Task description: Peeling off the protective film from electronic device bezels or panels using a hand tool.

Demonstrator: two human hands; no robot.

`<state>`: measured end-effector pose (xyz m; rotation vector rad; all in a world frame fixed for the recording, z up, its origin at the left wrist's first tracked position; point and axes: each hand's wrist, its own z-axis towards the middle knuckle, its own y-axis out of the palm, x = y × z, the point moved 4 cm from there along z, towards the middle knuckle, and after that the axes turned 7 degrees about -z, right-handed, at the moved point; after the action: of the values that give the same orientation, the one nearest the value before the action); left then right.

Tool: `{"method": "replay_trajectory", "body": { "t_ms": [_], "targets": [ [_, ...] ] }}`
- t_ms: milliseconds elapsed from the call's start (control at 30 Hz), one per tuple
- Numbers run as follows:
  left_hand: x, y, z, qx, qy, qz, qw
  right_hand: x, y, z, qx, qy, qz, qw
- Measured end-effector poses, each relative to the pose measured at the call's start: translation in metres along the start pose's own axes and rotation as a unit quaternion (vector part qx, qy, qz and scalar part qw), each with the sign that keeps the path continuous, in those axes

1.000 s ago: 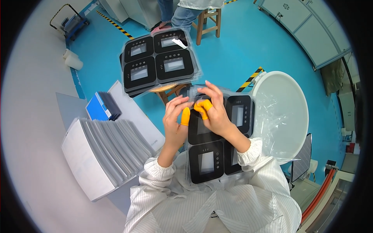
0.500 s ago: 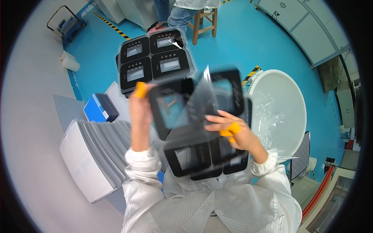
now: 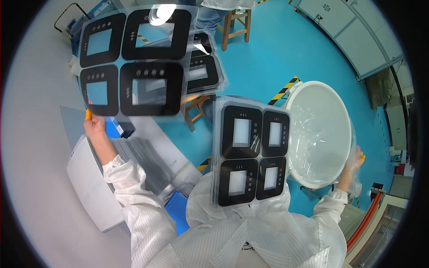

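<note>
Two hands, one held sheet, one tub

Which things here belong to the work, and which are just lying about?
Seemingly in use:
Panel sheet, held by the left hand
Similar stack on the lap
White bin, with clear film inside and the right hand beside it

Seemingly not in use:
Pale cabinet
Striped floor tape
</note>
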<state>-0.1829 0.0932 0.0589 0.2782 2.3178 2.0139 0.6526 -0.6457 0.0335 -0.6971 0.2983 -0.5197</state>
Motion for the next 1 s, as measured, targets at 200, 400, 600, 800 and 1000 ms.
{"method": "replay_trajectory", "body": {
  "t_ms": [200, 400, 600, 800, 1000],
  "targets": [
    [-0.126, -0.018, 0.015, -0.039, -0.028, -0.12, 0.992, -0.04, 0.127, -0.122, 0.089, 0.378, 0.205, 0.898],
    [-0.199, -0.021, -0.001, -0.03, -0.007, -0.112, 0.993, -0.105, 0.14, -0.123, -0.41, 0.213, 0.145, 0.875],
    [-0.213, -0.026, -0.017, 0.012, 0.016, -0.131, 0.991, -0.031, 0.112, -0.162, -0.317, 0.391, 0.556, 0.661],
    [-0.213, -0.063, -0.002, 0.114, 0.074, -0.119, 0.984, 0.114, 0.052, -0.161, -0.125, 0.46, 0.534, 0.698],
    [-0.192, -0.039, -0.047, 0.123, 0.186, 0.11, 0.969, 0.014, 0.058, -0.109, 0.082, 0.537, 0.776, 0.321]
  ]
}}
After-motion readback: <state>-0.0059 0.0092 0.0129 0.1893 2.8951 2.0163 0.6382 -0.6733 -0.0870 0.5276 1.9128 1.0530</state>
